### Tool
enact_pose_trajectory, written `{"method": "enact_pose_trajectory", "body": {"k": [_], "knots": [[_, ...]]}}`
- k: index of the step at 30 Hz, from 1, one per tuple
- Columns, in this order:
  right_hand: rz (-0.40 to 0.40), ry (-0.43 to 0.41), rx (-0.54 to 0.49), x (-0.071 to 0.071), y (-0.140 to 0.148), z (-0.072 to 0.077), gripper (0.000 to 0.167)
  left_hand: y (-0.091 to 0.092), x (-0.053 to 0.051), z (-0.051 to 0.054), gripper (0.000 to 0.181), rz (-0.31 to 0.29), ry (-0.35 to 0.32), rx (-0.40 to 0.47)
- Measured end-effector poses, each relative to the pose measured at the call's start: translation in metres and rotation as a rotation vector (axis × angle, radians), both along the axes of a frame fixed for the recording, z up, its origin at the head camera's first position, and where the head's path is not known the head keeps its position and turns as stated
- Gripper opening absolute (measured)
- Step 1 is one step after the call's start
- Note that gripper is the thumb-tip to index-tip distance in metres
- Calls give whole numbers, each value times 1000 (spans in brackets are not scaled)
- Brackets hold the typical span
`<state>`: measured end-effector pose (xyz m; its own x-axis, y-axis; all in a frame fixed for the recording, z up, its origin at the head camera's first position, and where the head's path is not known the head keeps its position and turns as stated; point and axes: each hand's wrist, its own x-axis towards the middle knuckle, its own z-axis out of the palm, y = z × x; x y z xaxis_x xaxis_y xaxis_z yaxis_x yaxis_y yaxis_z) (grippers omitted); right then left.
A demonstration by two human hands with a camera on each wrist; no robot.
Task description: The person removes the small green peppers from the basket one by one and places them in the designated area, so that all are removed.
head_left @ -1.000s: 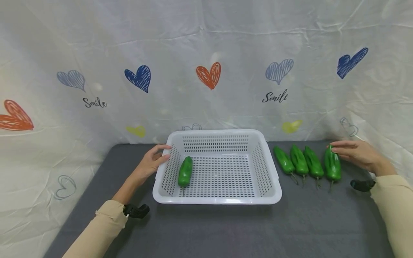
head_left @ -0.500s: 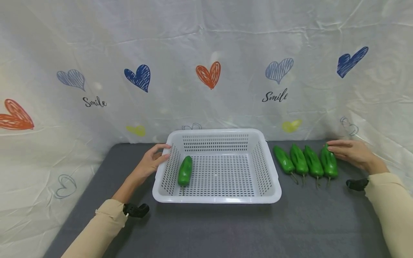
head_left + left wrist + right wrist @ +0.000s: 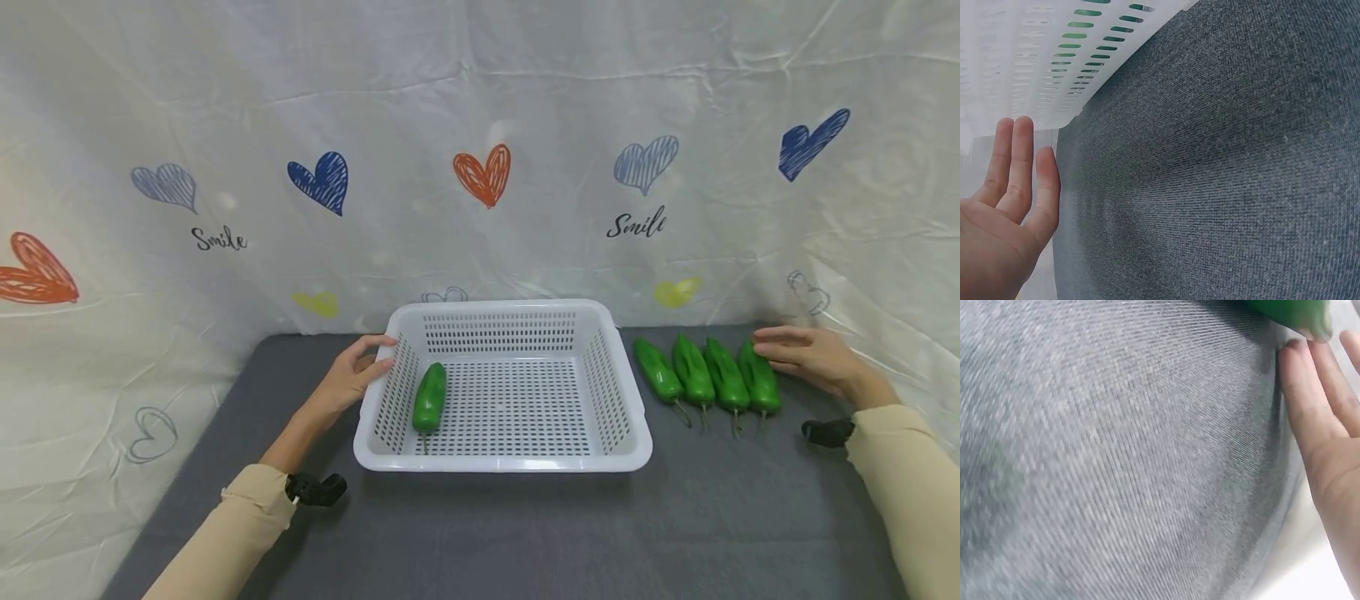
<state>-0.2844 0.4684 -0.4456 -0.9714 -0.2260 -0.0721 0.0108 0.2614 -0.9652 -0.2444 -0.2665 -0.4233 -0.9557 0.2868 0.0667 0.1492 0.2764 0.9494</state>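
My left hand rests at the left rim of a white perforated plastic basket, fingers extended; in the left wrist view several straight fingers lie by its outer wall. One green pepper lies inside the basket near its left wall. My right hand reaches to the far tip of the rightmost green pepper on the table. In the right wrist view its fingers are straight beside that pepper's tip.
Three more green peppers, among them the leftmost pepper, lie side by side right of the basket, stems toward me. Dark grey cloth covers the table. A white curtain printed with hearts hangs behind.
The rightmost pepper has shifted left, close against its neighbour, and my right hand has moved left with it. The left hand and basket have stayed put.
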Motion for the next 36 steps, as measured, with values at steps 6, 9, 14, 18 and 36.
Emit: {"method": "enact_pose_trajectory", "body": {"k": [6,9,14,18,36], "knots": [[6,83,84,6,-3,9,35,0,-1,0,43,-6,2,6],[-25,109,108,7,-6,15,32,-1,-1,-1,43,0,2,9],[-75,135,189,11,-14,29,41,-1,-1,-2,43,7,-2,9],[-101,153,252,15,-23,37,53,-1,-1,-2,43,5,-8,12],[-86,245,152,20,-98,68,76,0,0,0,43,-3,-1,21]]}}
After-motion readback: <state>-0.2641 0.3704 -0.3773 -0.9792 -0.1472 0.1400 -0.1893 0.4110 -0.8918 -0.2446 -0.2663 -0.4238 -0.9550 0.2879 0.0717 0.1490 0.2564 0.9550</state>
